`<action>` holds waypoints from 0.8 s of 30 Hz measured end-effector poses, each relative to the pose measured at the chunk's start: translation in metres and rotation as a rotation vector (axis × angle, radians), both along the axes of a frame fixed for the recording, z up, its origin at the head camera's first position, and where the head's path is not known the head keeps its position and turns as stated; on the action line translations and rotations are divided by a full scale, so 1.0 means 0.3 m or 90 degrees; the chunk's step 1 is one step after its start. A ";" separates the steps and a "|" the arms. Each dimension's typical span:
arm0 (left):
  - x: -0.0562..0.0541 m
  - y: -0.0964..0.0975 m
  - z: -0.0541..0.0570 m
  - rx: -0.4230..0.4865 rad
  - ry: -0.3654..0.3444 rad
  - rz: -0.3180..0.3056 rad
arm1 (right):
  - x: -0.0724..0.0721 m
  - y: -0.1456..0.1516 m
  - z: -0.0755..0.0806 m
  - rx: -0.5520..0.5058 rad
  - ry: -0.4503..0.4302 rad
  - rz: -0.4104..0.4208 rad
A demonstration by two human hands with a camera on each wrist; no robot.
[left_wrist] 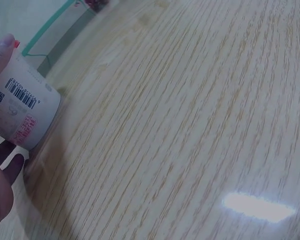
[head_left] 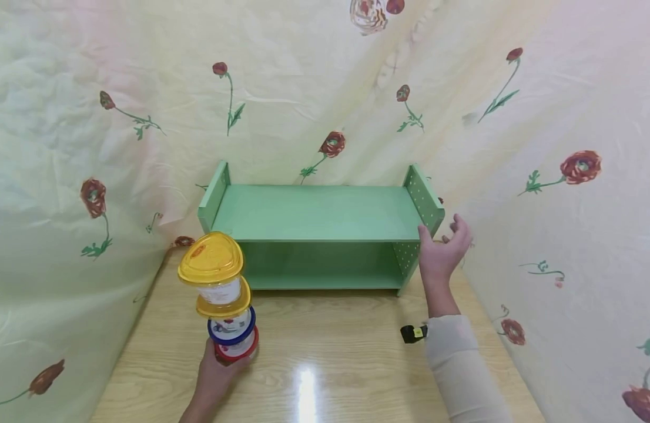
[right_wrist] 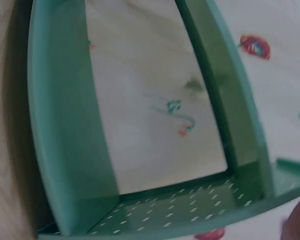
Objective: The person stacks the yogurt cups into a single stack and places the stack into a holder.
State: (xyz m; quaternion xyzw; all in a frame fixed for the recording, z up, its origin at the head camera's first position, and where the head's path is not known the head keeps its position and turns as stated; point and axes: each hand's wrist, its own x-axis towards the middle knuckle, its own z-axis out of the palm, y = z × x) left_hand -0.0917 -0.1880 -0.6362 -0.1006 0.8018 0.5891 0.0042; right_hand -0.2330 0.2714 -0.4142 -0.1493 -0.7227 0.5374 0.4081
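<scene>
My left hand [head_left: 219, 376] grips the lowest tub of a leaning stack of plastic tubs, its thumb and fingers around the sides. That bottom tub [left_wrist: 27, 100] has a red rim and a white label with a barcode. Above it sit a blue-lidded tub [head_left: 231, 326], a yellow-lidded tub [head_left: 224, 299] and, on top, a larger tub with a yellow lid [head_left: 211, 258]. Beside the right side panel [head_left: 424, 197] of a green two-tier shelf [head_left: 320, 212] is my right hand [head_left: 444, 249], raised, holding nothing, its fingers loosely bent. Only a blurred bit of it enters the right wrist view.
The shelf stands on a wood-grain table [head_left: 325, 335] near the back, against a flower-printed cloth [head_left: 282, 88] that also hangs on both sides. A small black object with a yellow-green label [head_left: 412, 333] shows beside the right sleeve [head_left: 454, 346]. Rows of holes mark the shelf's side panel.
</scene>
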 end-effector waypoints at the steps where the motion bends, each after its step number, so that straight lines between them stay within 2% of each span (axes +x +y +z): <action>1: 0.000 -0.001 0.001 -0.002 -0.003 0.001 | -0.005 0.013 -0.013 -0.009 -0.018 0.024; 6: 0.002 -0.002 0.007 -0.008 -0.021 -0.001 | -0.017 0.051 -0.064 -0.032 -0.090 0.134; 10: 0.004 -0.002 0.008 -0.010 -0.025 0.011 | -0.027 0.071 -0.086 -0.042 -0.123 0.189; 15: 0.006 -0.012 0.012 -0.012 -0.030 0.020 | -0.046 0.076 -0.109 -0.047 -0.135 0.209; 20: 0.003 0.008 0.013 -0.020 -0.028 0.024 | -0.037 0.100 -0.117 -0.018 -0.158 0.219; 24: 0.004 0.005 0.019 -0.031 -0.033 0.017 | -0.044 0.096 -0.122 -0.032 -0.163 0.237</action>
